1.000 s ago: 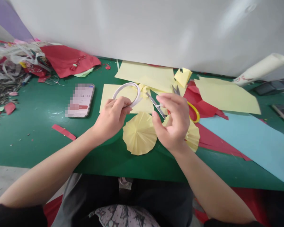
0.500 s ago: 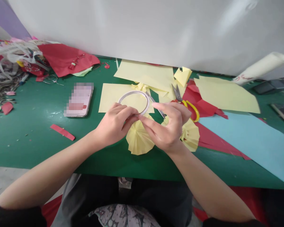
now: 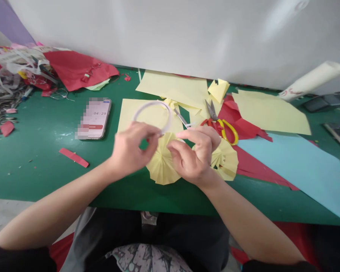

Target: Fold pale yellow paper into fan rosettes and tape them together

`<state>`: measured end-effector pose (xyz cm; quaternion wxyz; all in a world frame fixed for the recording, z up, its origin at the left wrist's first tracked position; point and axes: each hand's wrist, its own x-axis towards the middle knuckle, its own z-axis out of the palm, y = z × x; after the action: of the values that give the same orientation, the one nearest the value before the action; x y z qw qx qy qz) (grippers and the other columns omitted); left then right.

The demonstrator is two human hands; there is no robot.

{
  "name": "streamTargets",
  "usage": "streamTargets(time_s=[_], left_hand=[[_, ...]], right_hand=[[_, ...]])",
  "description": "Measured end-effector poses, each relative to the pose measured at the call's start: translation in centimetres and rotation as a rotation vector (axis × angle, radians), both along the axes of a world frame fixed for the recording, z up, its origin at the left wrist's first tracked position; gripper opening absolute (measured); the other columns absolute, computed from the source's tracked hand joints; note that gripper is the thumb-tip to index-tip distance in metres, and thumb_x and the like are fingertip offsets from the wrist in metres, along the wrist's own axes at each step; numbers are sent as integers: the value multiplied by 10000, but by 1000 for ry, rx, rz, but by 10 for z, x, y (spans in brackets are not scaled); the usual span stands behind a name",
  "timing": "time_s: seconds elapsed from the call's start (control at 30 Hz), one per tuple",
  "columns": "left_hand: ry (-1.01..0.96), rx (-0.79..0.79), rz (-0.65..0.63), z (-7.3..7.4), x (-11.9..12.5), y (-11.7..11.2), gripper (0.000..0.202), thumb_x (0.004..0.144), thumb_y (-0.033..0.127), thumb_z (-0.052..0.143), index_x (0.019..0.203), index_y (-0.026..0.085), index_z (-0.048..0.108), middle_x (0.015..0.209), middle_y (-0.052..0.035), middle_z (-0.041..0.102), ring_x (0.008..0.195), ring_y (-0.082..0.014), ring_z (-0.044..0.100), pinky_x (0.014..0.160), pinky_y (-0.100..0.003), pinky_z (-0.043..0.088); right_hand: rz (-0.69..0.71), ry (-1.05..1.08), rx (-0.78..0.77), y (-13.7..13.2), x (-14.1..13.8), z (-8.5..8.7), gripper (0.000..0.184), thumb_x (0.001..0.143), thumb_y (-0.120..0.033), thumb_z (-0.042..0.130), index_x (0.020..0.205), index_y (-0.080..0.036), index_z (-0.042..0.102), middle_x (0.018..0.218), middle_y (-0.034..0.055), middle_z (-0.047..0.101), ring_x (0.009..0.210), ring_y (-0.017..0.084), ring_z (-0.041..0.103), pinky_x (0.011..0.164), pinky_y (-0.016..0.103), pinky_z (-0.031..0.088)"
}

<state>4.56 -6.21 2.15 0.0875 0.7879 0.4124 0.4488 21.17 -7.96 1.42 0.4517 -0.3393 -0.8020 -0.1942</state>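
My left hand (image 3: 134, 147) pinches the lower edge of a thin white ring, a nearly used-up roll of tape (image 3: 170, 117), which is blurred by motion. My right hand (image 3: 197, 153) is a short way to its right, thumb and forefinger bent together in a pinch. Whatever sits between those fingertips is too small to make out. Beneath and between both hands lies a pleated yellow paper fan circle (image 3: 163, 166) on the green table. Partly behind my right hand rests a second pleated yellow circle (image 3: 228, 160) with small cut-outs.
Scissors (image 3: 215, 115) with red and yellow handles lie open beyond my right hand, near a cutter knife (image 3: 182, 118). Yellow sheets (image 3: 172, 85), red paper (image 3: 252, 172) and a light blue sheet (image 3: 297, 162) spread around. A phone (image 3: 95, 119) and a red strip (image 3: 73, 157) lie left.
My hands have come apart from where they met at the tape. The roll has moved left and slightly up with my left hand.
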Motion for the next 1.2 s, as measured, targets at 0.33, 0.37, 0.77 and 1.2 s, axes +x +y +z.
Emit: streamTargets(time_s=[0.33,0.37,0.77,1.2], left_hand=[[642,-174,263,-26,-12,33,160,751,148,417,736,112,573,636,-120,607,652,-281,603,632,-434,443],[661,-185,263,-28,-11,34,171,751,147,410,718,112,573,655,-130,608,667,-285,602,629,-432,444],[24,-800,-183,2,-5,21,320,769,425,478,836,153,631,783,-46,660,677,-133,587,575,-233,445],[-2,-793,-225,-3,-4,19,258,767,354,486,840,162,642,758,-38,668,633,-128,588,521,-225,432]], right_hand=[[-127,233,-463,20,15,-3,648,746,-155,500,1312,-284,211,1182,99,472,896,218,545,707,410,491],[-114,209,-544,22,17,-7,699,731,-151,514,1330,-266,173,1094,92,533,784,190,565,631,367,497],[153,86,-786,16,12,1,642,773,-113,472,1324,-320,217,932,11,598,810,147,615,745,332,530],[61,47,-675,17,13,4,594,743,-105,514,1280,-277,324,1041,46,537,752,134,573,738,342,521]])
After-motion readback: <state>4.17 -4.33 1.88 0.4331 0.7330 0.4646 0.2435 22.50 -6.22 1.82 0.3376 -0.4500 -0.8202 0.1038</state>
